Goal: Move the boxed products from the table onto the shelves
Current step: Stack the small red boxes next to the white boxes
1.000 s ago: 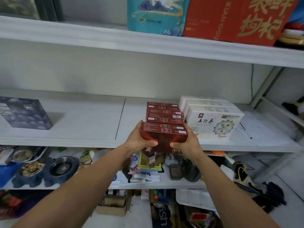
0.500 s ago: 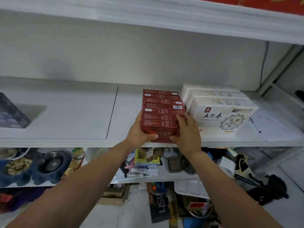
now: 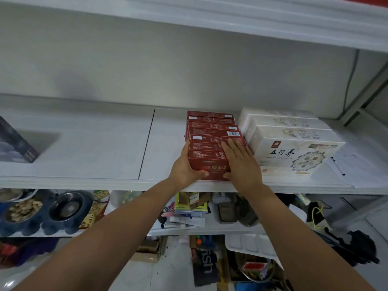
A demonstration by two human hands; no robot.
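A: Setting: white shelving against a pale grey wall [image 3: 168,70]. The middle shelf [image 3: 84,164] runs the width of the view, with the upper shelf [image 3: 189,15] at twelve o'clock and a cluttered lower shelf [image 3: 134,233] at six.

B: Where is the stock?

A: A row of red boxes [image 3: 212,122] stands on the middle shelf, just right of centre, running front to back. The front red box [image 3: 206,162] is the nearest of them, close to the shelf's front lip, and set against the box behind it.

B: Hands?

A: Both are on that front box. The left hand [image 3: 184,166] grips it from nine o'clock, with the fingers round the left side and the thumb curled across the lower front face. The right hand [image 3: 239,162] lies flat over the top right corner. Its fingers are straight, reaching onto the tops of the boxes behind, and the thumb rests against the front face.

B: Neighbours?

A: White boxes [image 3: 289,152] are at three o'clock, just beside the red row. I cannot tell whether they touch it. Papers [image 3: 352,166] lie beyond those, also at three. A dark box [image 3: 14,143] sits well apart at nine o'clock, at the frame edge.

B: Below?

A: Steel bowls [image 3: 65,206] at seven o'clock on the lower shelf, and mixed packets under the hands, too jumbled to identify.
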